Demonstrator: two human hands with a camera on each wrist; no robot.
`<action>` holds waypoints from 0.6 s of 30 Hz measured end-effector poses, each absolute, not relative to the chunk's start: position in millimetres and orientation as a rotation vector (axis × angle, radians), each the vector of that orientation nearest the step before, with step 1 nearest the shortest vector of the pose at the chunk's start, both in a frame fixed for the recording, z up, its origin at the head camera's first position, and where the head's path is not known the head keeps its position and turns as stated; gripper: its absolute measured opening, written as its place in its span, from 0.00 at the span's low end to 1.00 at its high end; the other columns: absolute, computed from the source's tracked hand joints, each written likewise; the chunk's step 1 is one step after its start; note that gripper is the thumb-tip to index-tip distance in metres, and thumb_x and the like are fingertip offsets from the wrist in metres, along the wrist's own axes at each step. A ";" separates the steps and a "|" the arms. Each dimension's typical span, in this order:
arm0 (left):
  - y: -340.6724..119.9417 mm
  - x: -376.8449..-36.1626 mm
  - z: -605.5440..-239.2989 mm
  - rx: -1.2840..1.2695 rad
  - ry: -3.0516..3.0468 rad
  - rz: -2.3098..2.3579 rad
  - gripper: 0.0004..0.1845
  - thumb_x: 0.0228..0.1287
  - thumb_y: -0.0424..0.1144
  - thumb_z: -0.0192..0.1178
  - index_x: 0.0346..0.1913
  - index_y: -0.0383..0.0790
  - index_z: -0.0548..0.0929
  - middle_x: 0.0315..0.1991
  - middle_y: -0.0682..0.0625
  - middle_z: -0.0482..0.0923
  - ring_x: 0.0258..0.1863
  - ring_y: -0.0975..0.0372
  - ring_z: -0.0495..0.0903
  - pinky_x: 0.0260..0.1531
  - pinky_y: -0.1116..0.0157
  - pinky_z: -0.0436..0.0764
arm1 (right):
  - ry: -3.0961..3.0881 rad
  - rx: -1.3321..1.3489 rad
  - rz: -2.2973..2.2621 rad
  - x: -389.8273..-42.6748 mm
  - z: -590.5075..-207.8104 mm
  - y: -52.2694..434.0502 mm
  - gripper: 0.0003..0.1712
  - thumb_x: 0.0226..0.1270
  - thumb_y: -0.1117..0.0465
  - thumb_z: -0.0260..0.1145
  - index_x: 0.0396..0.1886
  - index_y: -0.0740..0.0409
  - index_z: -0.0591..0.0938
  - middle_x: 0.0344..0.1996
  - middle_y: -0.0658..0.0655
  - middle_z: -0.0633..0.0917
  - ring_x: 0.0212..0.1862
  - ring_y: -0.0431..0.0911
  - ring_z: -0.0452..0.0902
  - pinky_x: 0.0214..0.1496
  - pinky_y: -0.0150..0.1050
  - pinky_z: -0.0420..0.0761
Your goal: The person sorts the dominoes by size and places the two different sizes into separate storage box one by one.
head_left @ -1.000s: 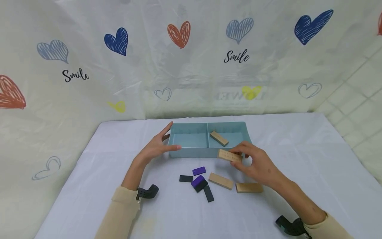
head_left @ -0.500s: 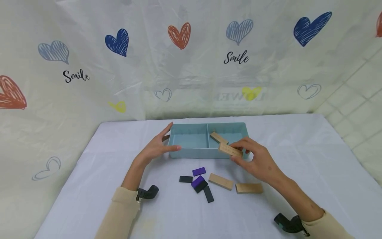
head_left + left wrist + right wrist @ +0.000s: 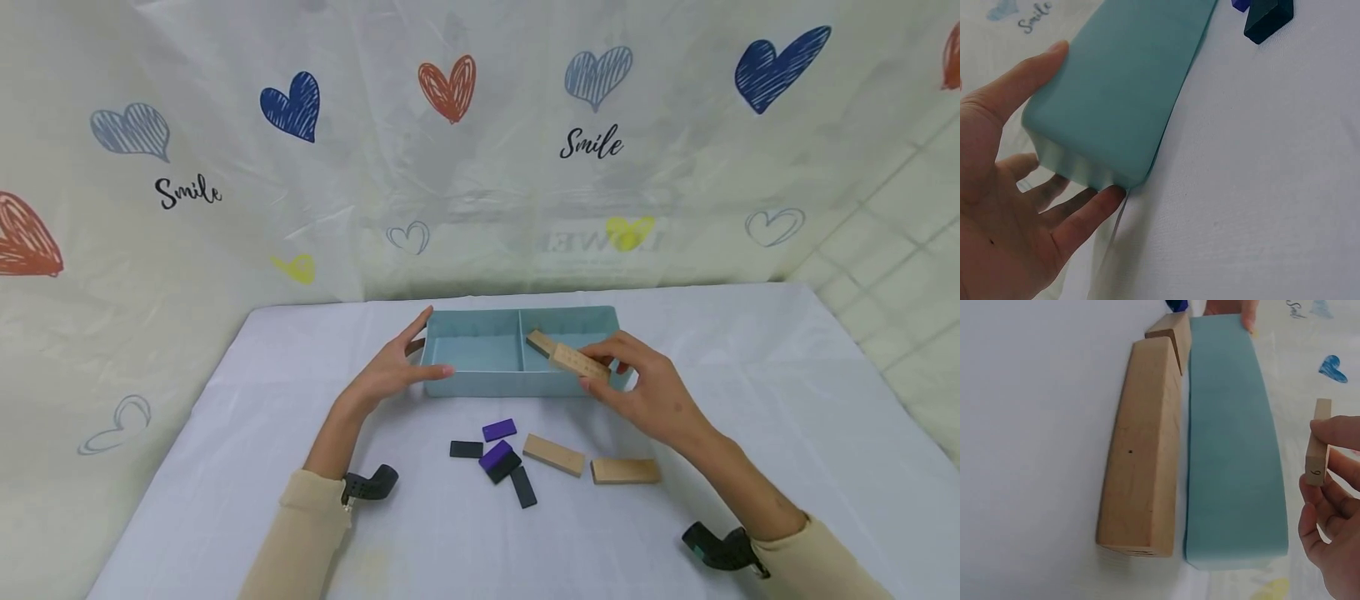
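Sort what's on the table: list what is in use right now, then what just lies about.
In use: wooden block held by right hand; teal tray steadied by left hand.
Lying about: two wooden blocks, purple and black tiles.

Both arms had loose cream-beige sleeves ending well back from the fingers. Behind the bare left hand (image 3: 390, 371) sat a black wrist mount; the bare right hand (image 3: 648, 392) had a similar one, black with a teal bit.

I read "Smile" twice on the curtain (image 3: 480, 167). The wooden block (image 3: 1317, 442) end shows a "6" or "9".
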State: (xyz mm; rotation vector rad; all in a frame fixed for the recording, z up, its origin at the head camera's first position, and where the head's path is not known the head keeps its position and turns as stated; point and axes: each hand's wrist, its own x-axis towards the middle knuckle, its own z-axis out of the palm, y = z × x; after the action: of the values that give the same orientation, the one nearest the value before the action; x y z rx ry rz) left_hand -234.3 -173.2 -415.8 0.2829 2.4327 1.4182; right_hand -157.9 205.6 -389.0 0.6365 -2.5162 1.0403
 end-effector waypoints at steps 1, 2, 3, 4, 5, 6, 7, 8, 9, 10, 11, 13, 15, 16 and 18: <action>-173.3 -234.4 -415.9 0.281 2.431 1.422 0.61 0.56 0.57 0.77 0.84 0.72 0.45 0.86 0.62 0.43 0.85 0.50 0.54 0.76 0.32 0.58 | -2.512 0.634 1.047 -159.1 -388.6 205.8 0.18 0.60 0.65 0.79 0.51 0.53 0.88 0.39 0.45 0.83 0.40 0.34 0.73 0.42 0.29 0.76; -173.4 -234.6 -416.3 0.282 2.430 1.422 0.61 0.56 0.57 0.77 0.84 0.72 0.45 0.86 0.62 0.43 0.85 0.50 0.54 0.76 0.32 0.57 | -2.506 0.632 1.052 -160.1 -388.2 206.2 0.18 0.61 0.65 0.79 0.51 0.53 0.88 0.39 0.45 0.83 0.40 0.35 0.73 0.42 0.30 0.76; -173.3 -234.7 -416.5 0.282 2.428 1.424 0.61 0.56 0.57 0.77 0.84 0.71 0.45 0.86 0.61 0.43 0.85 0.50 0.54 0.76 0.32 0.57 | -2.500 0.629 1.055 -161.1 -387.8 206.6 0.18 0.61 0.65 0.79 0.51 0.53 0.88 0.38 0.45 0.83 0.41 0.35 0.73 0.42 0.30 0.77; -173.3 -234.7 -416.6 0.282 2.427 1.425 0.61 0.56 0.57 0.77 0.84 0.71 0.45 0.86 0.61 0.43 0.85 0.50 0.54 0.76 0.31 0.57 | -2.497 0.626 1.059 -161.9 -387.5 207.0 0.18 0.61 0.65 0.79 0.52 0.53 0.88 0.38 0.45 0.83 0.41 0.35 0.73 0.42 0.31 0.77; -173.4 -234.7 -416.6 0.281 2.426 1.426 0.61 0.56 0.57 0.77 0.84 0.71 0.45 0.86 0.62 0.43 0.85 0.50 0.53 0.76 0.31 0.57 | -2.495 0.623 1.060 -162.6 -387.4 207.4 0.18 0.61 0.65 0.78 0.52 0.53 0.88 0.38 0.45 0.83 0.41 0.35 0.73 0.42 0.31 0.76; -173.2 -234.6 -416.6 0.281 2.425 1.427 0.61 0.57 0.56 0.77 0.84 0.71 0.45 0.86 0.62 0.43 0.85 0.50 0.53 0.76 0.32 0.57 | -2.495 0.622 1.058 -163.3 -387.4 207.9 0.18 0.61 0.65 0.78 0.52 0.53 0.88 0.38 0.45 0.83 0.41 0.35 0.73 0.42 0.31 0.76; -173.1 -234.5 -416.6 0.280 2.423 1.427 0.60 0.57 0.56 0.77 0.84 0.72 0.45 0.86 0.62 0.43 0.85 0.50 0.53 0.76 0.32 0.57 | -2.493 0.622 1.055 -163.7 -387.6 208.3 0.19 0.61 0.65 0.78 0.52 0.53 0.88 0.38 0.45 0.83 0.41 0.34 0.72 0.42 0.31 0.76; -173.1 -234.3 -416.6 0.278 2.421 1.426 0.60 0.57 0.56 0.77 0.84 0.73 0.45 0.86 0.63 0.43 0.85 0.50 0.53 0.76 0.32 0.57 | -2.492 0.621 1.053 -164.2 -387.8 208.8 0.19 0.61 0.66 0.79 0.52 0.54 0.88 0.38 0.45 0.83 0.41 0.34 0.72 0.42 0.31 0.76; -173.1 -234.1 -416.4 0.282 2.421 1.424 0.60 0.57 0.57 0.77 0.83 0.73 0.45 0.86 0.63 0.42 0.85 0.50 0.53 0.76 0.32 0.57 | -2.492 0.619 1.053 -164.6 -387.9 209.1 0.19 0.61 0.66 0.78 0.52 0.54 0.88 0.38 0.45 0.83 0.41 0.34 0.72 0.42 0.30 0.75; -173.2 -234.0 -416.4 0.286 2.421 1.420 0.60 0.57 0.57 0.76 0.83 0.74 0.45 0.86 0.63 0.42 0.85 0.50 0.52 0.76 0.32 0.57 | -2.490 0.618 1.056 -164.9 -387.8 209.3 0.19 0.61 0.66 0.78 0.52 0.54 0.88 0.37 0.46 0.83 0.41 0.34 0.72 0.42 0.29 0.75; -173.2 -233.8 -416.2 0.281 2.419 1.423 0.60 0.57 0.57 0.77 0.83 0.75 0.45 0.86 0.63 0.42 0.85 0.51 0.52 0.76 0.32 0.57 | -2.488 0.618 1.059 -165.5 -387.7 209.3 0.19 0.61 0.66 0.78 0.52 0.55 0.88 0.38 0.46 0.83 0.41 0.34 0.72 0.42 0.29 0.75; -173.0 -233.4 -415.7 0.271 2.416 1.431 0.59 0.56 0.57 0.77 0.82 0.78 0.45 0.86 0.64 0.43 0.85 0.51 0.53 0.76 0.32 0.58 | -2.484 0.617 1.064 -167.1 -387.1 209.2 0.18 0.62 0.65 0.78 0.52 0.55 0.88 0.38 0.47 0.83 0.41 0.34 0.72 0.42 0.29 0.75; -173.0 -233.3 -415.7 0.269 2.419 1.435 0.59 0.56 0.57 0.77 0.82 0.78 0.46 0.86 0.64 0.43 0.85 0.52 0.54 0.76 0.32 0.58 | -2.484 0.613 1.070 -169.0 -386.5 208.6 0.18 0.62 0.65 0.78 0.52 0.54 0.88 0.38 0.47 0.83 0.41 0.34 0.72 0.43 0.29 0.75; -173.1 -233.5 -415.9 0.270 2.420 1.435 0.60 0.56 0.57 0.77 0.82 0.78 0.46 0.86 0.64 0.43 0.85 0.51 0.54 0.76 0.32 0.58 | -2.484 0.611 1.073 -169.8 -386.3 208.3 0.17 0.63 0.65 0.78 0.52 0.54 0.88 0.38 0.47 0.83 0.41 0.34 0.72 0.43 0.28 0.75; -172.6 -233.7 -415.9 0.271 2.417 1.441 0.60 0.56 0.57 0.77 0.82 0.77 0.46 0.86 0.64 0.43 0.85 0.52 0.54 0.76 0.32 0.57 | -2.487 0.602 1.078 -171.1 -386.2 207.5 0.17 0.63 0.64 0.77 0.52 0.54 0.88 0.38 0.48 0.84 0.41 0.35 0.72 0.44 0.27 0.74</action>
State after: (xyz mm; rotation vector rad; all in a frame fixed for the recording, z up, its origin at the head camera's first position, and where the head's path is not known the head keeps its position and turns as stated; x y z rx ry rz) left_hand -233.7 -172.6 -415.9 0.2711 2.4173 1.4412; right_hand -171.1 207.5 -386.2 0.6022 -2.4868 1.0778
